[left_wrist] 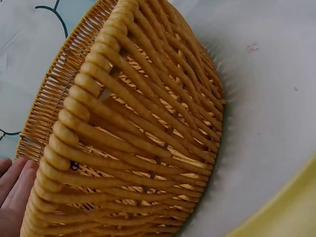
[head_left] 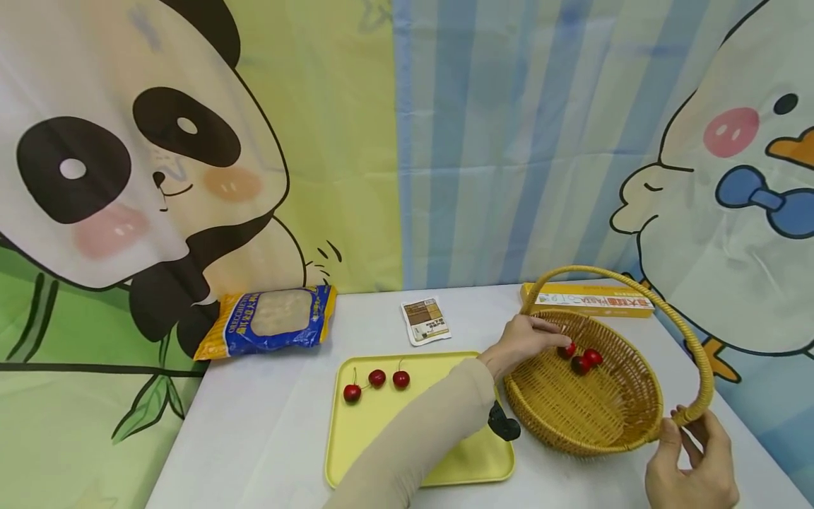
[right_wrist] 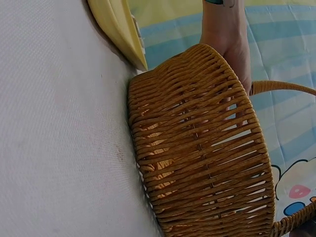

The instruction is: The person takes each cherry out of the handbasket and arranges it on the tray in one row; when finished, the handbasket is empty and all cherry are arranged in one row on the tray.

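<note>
The left hand [head_left: 524, 344] reaches over the far-left rim into a woven basket [head_left: 572, 442], its fingertips at a red cherry [head_left: 565, 350]; the thumb side is hidden. Beside that fruit lie two more cherries [head_left: 593, 357] on the basket's bottom. The right hand [head_left: 693, 463] grips the basket at its near-right rim, where the arched handle [head_left: 704, 375] joins. Three cherries with stems [head_left: 401, 379] rest near the far edge of a yellow tray [head_left: 365, 438], partly covered by the left forearm. In the left wrist view, fingers [left_wrist: 19, 190] show past the basket's rim.
A blue and yellow pasta bag [head_left: 273, 322] lies at the back left of the white table [head_left: 254, 424]. A small white and brown packet [head_left: 426, 320] is at the back middle. Behind the basket lies a yellow pasta box [head_left: 591, 300]. A printed curtain [head_left: 458, 141] hangs behind.
</note>
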The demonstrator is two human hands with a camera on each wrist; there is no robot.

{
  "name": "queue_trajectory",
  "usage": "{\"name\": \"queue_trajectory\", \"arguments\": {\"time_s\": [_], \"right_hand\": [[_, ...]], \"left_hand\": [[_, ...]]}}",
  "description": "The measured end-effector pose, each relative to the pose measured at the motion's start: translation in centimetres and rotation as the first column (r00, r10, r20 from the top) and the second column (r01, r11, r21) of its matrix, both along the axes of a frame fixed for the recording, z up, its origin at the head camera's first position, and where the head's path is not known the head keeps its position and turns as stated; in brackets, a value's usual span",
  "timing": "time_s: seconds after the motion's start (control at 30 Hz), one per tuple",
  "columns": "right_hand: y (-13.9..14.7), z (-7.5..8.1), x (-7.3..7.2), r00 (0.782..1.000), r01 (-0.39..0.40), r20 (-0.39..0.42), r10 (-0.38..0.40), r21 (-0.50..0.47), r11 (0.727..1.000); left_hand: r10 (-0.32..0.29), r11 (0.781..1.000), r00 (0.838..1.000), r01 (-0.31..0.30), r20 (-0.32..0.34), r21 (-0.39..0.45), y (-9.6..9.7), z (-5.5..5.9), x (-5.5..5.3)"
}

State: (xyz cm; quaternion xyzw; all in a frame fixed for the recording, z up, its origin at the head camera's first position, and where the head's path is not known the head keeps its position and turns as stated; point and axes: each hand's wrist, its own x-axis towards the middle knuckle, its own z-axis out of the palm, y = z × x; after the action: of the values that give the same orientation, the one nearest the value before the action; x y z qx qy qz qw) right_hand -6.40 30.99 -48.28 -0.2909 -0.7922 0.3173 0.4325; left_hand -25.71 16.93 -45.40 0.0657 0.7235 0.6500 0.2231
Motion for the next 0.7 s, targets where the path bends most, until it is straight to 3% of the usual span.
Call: {"name": "queue_trajectory", "arguments": {"time_s": [0.27,0.5,0.7], "right_hand": [[0.0,0.0,-0.3,1.000,0.010,-0.015,-0.010,-0.016,1.000],[-0.1,0.0,-0.3,1.000,0.012,-0.009,-0.012,-0.008,1.000],[-0.1,0.2,-0.3,1.000,0.010,-0.026,-0.010,0.002,1.000]], "left_hand": [[0.061,0.993,0.998,-0.063,-0.019,-0.104,1.5,-0.6,-0.9],[0.079,0.976,0.997,-0.082,-0.026,-0.201,2.2,-0.1,-0.9],[0.161,0.971,0.987,-0.156,0.012,-0.179,3.7,0.4,-1.0]]}}
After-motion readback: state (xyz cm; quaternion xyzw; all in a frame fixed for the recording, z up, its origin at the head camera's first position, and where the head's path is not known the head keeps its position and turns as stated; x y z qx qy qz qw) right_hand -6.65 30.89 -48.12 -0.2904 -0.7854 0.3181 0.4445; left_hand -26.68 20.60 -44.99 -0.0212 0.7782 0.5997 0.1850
